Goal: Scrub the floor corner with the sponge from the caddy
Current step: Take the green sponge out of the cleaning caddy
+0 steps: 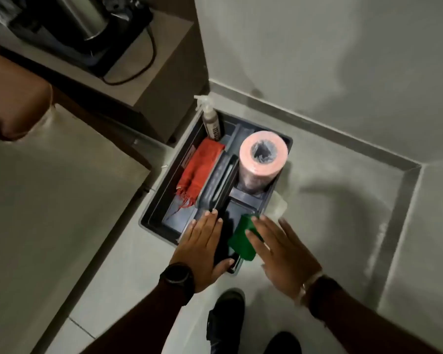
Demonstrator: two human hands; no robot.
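A dark grey caddy (155,221) stands on the pale tiled floor near the wall. Over its near right compartment a green sponge (241,238) is tilted on edge, overlapping the near rim. My right hand (284,254) grips the sponge's right side with the fingers laid along it; the thumb is hidden. My left hand (202,249) is spread flat over the caddy's near left part, holding nothing, its thumb by the rim. The floor corner (414,172), where two grey skirting strips meet, lies to the right of the caddy.
In the caddy are a pink roll (262,159), an orange cloth (200,169) and a spray bottle (211,121). A cabinet (164,85) with an appliance stands behind it, a bed or sofa edge (49,187) on the left. My shoes (226,320) are just below.
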